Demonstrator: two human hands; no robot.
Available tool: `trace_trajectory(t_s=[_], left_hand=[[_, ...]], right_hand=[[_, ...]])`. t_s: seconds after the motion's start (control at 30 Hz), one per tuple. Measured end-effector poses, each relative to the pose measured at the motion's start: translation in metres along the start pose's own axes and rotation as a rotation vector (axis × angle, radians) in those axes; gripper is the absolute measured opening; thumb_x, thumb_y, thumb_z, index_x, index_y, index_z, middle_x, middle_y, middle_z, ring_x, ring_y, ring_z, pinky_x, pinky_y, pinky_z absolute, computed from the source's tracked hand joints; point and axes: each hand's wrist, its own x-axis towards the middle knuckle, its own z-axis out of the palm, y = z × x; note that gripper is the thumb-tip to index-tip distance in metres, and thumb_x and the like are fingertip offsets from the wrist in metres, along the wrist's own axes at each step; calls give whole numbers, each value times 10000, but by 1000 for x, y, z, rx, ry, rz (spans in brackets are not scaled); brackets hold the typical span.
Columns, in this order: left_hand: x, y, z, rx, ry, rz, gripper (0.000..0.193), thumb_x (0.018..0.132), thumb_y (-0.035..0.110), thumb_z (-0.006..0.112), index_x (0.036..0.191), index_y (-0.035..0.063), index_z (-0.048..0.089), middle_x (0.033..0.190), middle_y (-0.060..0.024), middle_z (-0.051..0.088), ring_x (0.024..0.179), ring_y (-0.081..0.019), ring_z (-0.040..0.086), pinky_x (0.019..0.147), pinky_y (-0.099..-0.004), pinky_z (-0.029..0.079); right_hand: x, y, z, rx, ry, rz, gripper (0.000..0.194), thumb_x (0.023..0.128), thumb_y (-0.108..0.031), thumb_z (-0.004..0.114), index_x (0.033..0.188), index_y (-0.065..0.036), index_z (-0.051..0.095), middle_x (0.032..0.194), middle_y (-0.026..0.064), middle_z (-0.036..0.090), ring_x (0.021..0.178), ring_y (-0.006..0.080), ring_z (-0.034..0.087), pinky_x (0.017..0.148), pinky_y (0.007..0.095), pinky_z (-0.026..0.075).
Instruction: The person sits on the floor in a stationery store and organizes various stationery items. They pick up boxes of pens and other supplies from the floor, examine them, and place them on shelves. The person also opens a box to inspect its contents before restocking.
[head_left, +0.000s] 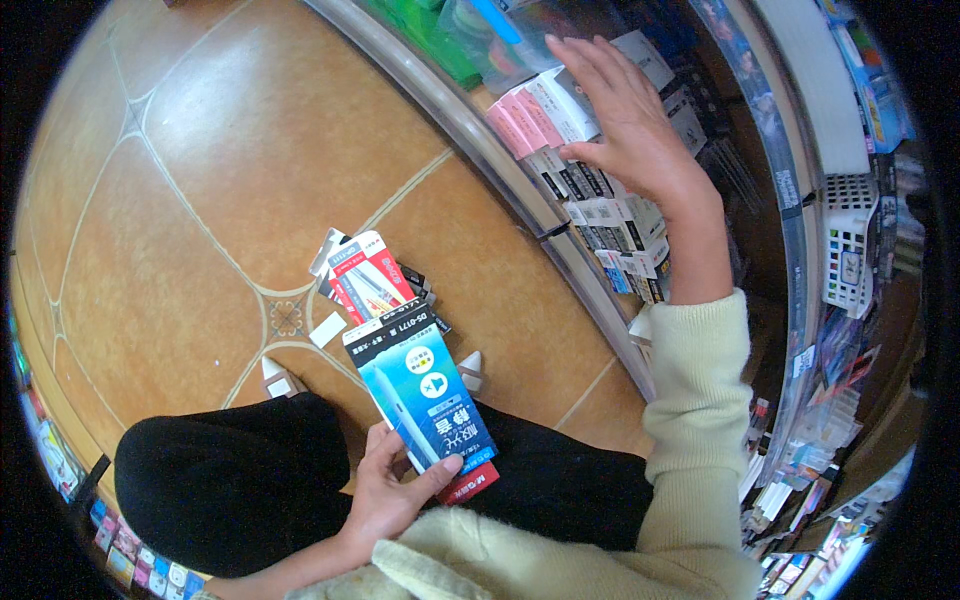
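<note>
My left hand (397, 480) grips a blue pen box (424, 390) with a black end, thumb on its printed face; a red end of another box sticks out beneath it. Beyond it lie a red and white pen box (367, 274) and darker boxes, partly hidden, low over the tiled floor. My right hand (626, 120) is spread over the lower shelf, fingers apart, beside a white box (562, 105) and a row of pink boxes (517, 124). Whether its fingertips touch anything is unclear.
Small black and white boxes (615, 217) line the shelf behind a clear edge strip (525, 202). A clear plastic container (495, 45) stands farther along. Higher up is a white perforated basket (851, 247). A small white piece (328, 330) lies on the floor near my shoes.
</note>
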Motion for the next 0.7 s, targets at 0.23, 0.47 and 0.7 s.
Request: trace_trajectory(t_s=[0.23,0.47,0.7], left_hand=[[1,-3,0,-123,-15,-70,380,813,151,801,1149,40,663,1186,-54,430,1151,-173,509,1014,-328,437],[3,-5,-1,-108,-2,-89,342,810,131,800,1116,42,673,1169,-53,436,1138,-164,516,989,-319,448],[2,-7,-1,-50,27,-57,357,814,129,795,1128,44,646,1152,-50,503,1099,-157,552,976,-322,460]], right_hand=[[-7,2,-13,91,-27,77,989,655,-287,854,1496,-220,337,1540,167,309,1411,379,306,1150,461,290],[-3,13,-11,161,53,306,614,846,-329,693,1407,-175,497,1512,290,299,1340,444,404,1098,433,365],[14,0,-7,66,47,320,558,856,-334,680,1372,-197,515,1490,204,393,1316,392,450,1070,427,403]])
